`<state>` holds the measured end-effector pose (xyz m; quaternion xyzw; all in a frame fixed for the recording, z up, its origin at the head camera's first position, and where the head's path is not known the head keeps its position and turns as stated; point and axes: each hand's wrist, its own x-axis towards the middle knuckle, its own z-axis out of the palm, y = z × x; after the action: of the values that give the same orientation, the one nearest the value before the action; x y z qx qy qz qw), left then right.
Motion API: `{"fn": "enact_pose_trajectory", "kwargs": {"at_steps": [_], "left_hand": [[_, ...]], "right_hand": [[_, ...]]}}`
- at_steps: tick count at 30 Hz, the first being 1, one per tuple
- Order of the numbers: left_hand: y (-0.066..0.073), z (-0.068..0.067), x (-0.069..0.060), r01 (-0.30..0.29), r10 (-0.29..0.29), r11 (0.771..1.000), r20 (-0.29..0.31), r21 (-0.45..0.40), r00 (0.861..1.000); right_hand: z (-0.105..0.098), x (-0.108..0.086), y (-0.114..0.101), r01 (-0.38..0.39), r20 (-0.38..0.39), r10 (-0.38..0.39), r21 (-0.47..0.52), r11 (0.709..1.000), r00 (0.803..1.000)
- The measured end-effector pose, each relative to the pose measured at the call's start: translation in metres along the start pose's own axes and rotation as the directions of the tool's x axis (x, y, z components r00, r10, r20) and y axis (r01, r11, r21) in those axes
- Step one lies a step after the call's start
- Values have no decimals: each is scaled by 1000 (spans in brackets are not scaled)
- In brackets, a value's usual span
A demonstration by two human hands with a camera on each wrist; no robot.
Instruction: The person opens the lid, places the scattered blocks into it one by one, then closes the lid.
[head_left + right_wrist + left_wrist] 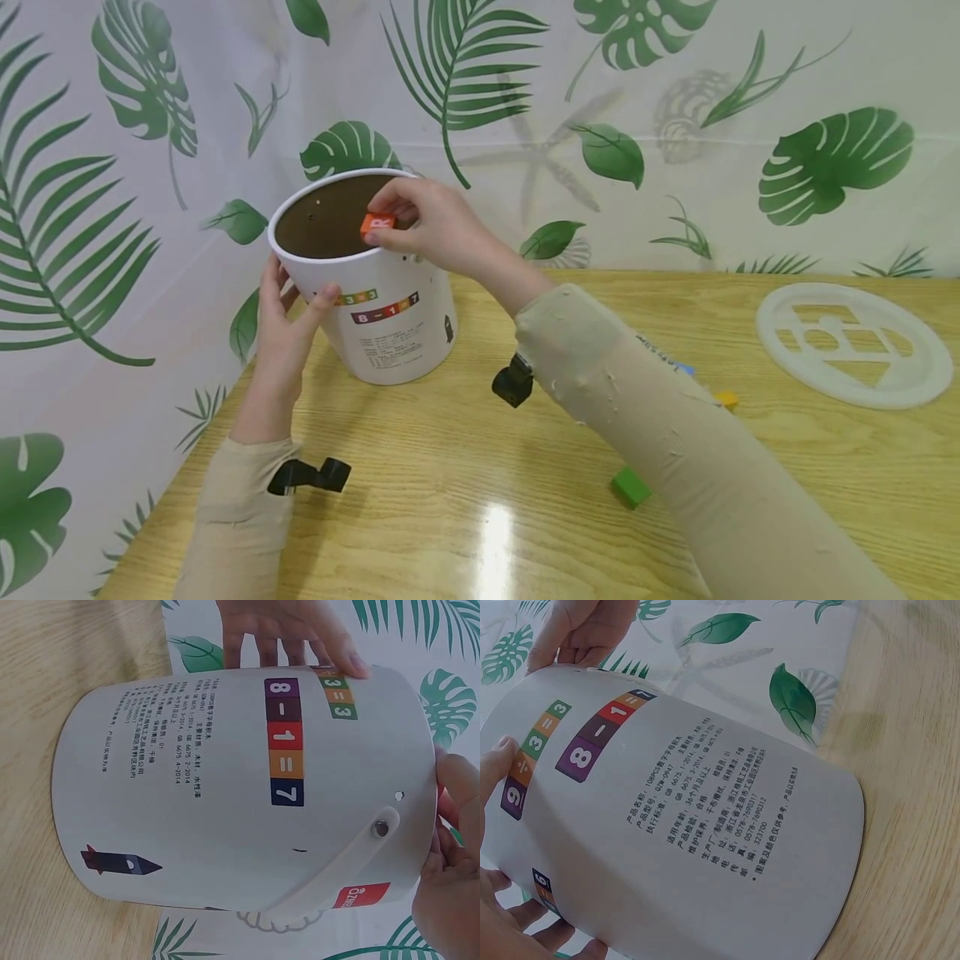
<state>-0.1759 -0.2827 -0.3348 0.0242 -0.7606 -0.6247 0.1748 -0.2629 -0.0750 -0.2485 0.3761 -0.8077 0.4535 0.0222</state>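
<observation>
The bucket [386, 343] stands at the worktop [420, 467]'s left rear, with a cloth backdrop [517, 158] behind and left of it. The left grip [287, 337] holds its left side; the right grip [438, 221], a letter block [379, 223] at its mouth. A near block [632, 488] lies left of the right sleeve [675, 442]; farther blocks [726, 401] and the shape-stencil disc [802, 373] lie right.

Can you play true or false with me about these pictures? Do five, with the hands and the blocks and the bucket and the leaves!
1. The right hand pinches an orange block. True.
2. The green block is inside the bucket. False: it lies on the table.
3. The left hand grips the bucket. True.
4. The leaves are purple. False: they are green.
5. The round board has a triangle hole. True.
</observation>
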Motion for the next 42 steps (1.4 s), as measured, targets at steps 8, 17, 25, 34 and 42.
{"fn": "enact_pose_trajectory", "kwargs": {"at_steps": [8, 17, 25, 34, 42], "left_hand": [[0, 0, -1, -16, 16, 1000, -8, 12, 1000], [-1, 0, 0, -14, 14, 1000, -9, 14, 1000], [-1, 0, 1, -16, 16, 1000, 1, 8, 1000], [-2, -2, 1, -4, 4, 1000, -3, 7, 1000], [-2, -2, 2, 5, -5, 1000, -4, 16, 1000]], "right_hand": [[1, 0, 0, 4, -1, -4, -9, 1000, 1000], [2, 0, 3, -19, -1, 19, -24, 1000, 1000], [1, -1, 4, -13, -20, 13, -13, 1000, 1000], [6, -6, 6, 37, -65, -39, -24, 999, 997], [2, -28, 8, 127, -130, -110, 130, 983, 985]]}}
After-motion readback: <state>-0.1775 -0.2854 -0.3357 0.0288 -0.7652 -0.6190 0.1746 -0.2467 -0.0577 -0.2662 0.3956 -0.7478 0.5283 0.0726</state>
